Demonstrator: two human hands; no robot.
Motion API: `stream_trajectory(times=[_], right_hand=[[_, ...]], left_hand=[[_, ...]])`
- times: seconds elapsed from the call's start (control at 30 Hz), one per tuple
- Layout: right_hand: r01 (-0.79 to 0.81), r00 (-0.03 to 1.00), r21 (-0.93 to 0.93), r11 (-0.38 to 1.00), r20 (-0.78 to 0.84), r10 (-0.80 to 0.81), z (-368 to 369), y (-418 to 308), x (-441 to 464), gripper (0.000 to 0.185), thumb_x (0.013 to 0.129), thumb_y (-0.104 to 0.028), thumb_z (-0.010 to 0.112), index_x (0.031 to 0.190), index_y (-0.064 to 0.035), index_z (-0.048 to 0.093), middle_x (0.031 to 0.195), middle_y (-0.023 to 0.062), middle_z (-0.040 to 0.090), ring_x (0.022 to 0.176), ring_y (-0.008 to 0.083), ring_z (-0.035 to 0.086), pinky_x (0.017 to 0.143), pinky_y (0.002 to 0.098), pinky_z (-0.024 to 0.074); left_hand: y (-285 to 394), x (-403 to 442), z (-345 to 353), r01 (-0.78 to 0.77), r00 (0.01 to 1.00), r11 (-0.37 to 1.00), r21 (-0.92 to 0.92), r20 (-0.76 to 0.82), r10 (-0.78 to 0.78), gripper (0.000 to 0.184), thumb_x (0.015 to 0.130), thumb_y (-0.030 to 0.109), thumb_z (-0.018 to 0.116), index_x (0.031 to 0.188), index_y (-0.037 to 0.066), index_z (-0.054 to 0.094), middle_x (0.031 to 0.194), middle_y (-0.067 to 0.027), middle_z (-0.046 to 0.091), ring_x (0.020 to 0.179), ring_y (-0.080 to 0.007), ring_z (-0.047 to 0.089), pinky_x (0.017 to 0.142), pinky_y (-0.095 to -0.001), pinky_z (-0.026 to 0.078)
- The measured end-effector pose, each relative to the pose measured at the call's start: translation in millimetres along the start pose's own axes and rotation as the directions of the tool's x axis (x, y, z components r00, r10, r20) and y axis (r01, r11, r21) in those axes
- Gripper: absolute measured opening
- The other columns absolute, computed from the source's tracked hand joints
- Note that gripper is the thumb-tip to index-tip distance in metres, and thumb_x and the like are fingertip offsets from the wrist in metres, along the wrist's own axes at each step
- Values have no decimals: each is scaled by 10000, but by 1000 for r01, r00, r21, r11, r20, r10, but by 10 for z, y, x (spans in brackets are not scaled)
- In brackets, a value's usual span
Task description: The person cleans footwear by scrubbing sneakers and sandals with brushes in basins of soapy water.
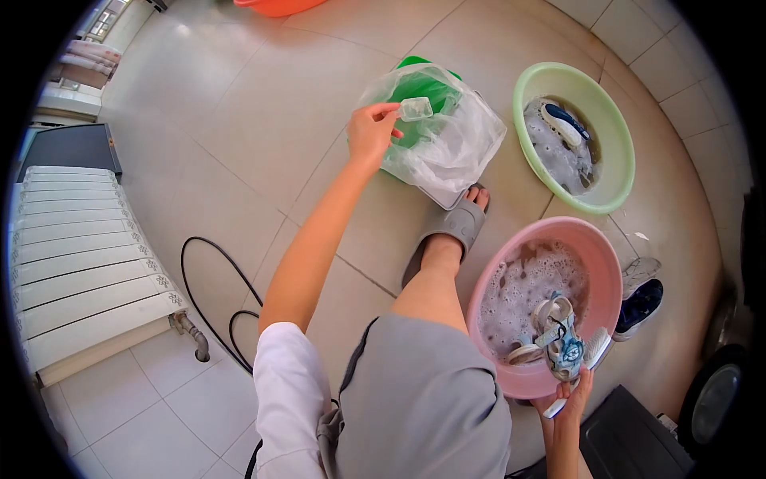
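My left hand [372, 136] pinches a small clear plastic scoop [416, 109] above a clear plastic bag [447, 152] that lines a green bin [431, 82]. The scoop looks empty. At the lower right, my right hand [570, 399] is closed around a white-handled brush [596, 348] at the rim of a pink basin [610, 279]. A grey and blue sandal [562, 351] leans against the brush and that hand; whether the fingers grip it too is hard to tell. Foamy water [519, 295] fills the basin, with another pale shoe [524, 354] partly sunk in it.
A green basin [626, 160] holds suds and a blue and white shoe [563, 124]. Dark shoes [640, 307] stand right of the pink basin. My slippered foot [455, 231] is between bin and basin. A black cable [207, 239] and a white radiator [96, 263] are left.
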State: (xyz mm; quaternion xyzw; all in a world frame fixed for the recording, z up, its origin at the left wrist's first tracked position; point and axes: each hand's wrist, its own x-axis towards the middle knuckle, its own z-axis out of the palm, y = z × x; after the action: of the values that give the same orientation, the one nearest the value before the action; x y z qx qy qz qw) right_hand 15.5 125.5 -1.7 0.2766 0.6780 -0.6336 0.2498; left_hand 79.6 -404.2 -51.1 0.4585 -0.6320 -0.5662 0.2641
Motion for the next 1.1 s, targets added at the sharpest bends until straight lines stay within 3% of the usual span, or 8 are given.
stream_trajectory(times=[0.03,0.2,0.33,0.5,0.7,0.83,1.03,1.1], right_hand=[[-11,1000,48,999,-26,12,29,1,9,324,854,-229,495,1151,-132,407,774,3,496,390,45,303,324,168,253],[-102,992,211,972,100,82,125,194,342,262,839,-238,520,1064,-115,463,746,12,503,380,50,315,330,175,270],[-59,982,152,987,184,30,617,157,326,301,791,-327,582,944,-81,499,689,-12,503,403,50,357,349,174,299],[10,965,347,938,243,-101,1105,96,196,240,831,-192,524,1024,-81,434,762,23,517,369,61,313,334,189,278],[-1,972,419,908,215,-98,1366,123,76,289,845,-127,504,1112,-118,394,757,13,488,382,66,327,323,203,279],[-37,965,439,898,249,-82,1417,128,56,319,840,-149,511,1128,-96,383,744,25,487,378,65,321,325,204,286],[-28,942,423,906,315,-118,1469,161,72,344,839,-157,516,1140,-70,375,740,28,494,373,61,321,330,203,303],[-62,924,416,907,367,-105,1467,197,108,345,838,-153,513,1143,-64,379,737,32,497,363,60,322,325,201,306]], left_hand=[[33,-71,-11,57,998,992,-115,9,-57,220,787,96,574,985,13,624,814,-36,652,540,-89,556,446,-225,364],[232,-245,-79,76,996,986,-152,-27,-81,170,789,100,589,939,25,612,804,-35,639,523,-97,556,452,-211,346],[270,-322,-142,11,998,991,-136,-53,-19,166,785,165,627,919,72,596,826,-9,639,591,-82,557,521,-194,348],[636,-712,53,46,999,989,-141,-11,-48,166,810,123,602,966,67,596,938,-41,649,584,-36,504,496,-162,340],[767,-1251,554,122,948,976,-180,313,-61,167,810,121,602,952,32,610,924,-70,647,514,-39,455,477,-168,328],[817,-1496,831,134,914,985,-113,399,-79,167,817,132,598,959,46,612,968,-77,635,507,-27,393,456,-149,287],[876,-1466,1093,-105,857,993,57,512,61,114,828,122,578,888,53,645,913,-28,647,490,-26,369,443,-160,287],[942,-1455,1167,-184,750,980,74,655,91,81,790,74,593,845,69,653,862,-21,659,486,-76,462,436,-202,353]])
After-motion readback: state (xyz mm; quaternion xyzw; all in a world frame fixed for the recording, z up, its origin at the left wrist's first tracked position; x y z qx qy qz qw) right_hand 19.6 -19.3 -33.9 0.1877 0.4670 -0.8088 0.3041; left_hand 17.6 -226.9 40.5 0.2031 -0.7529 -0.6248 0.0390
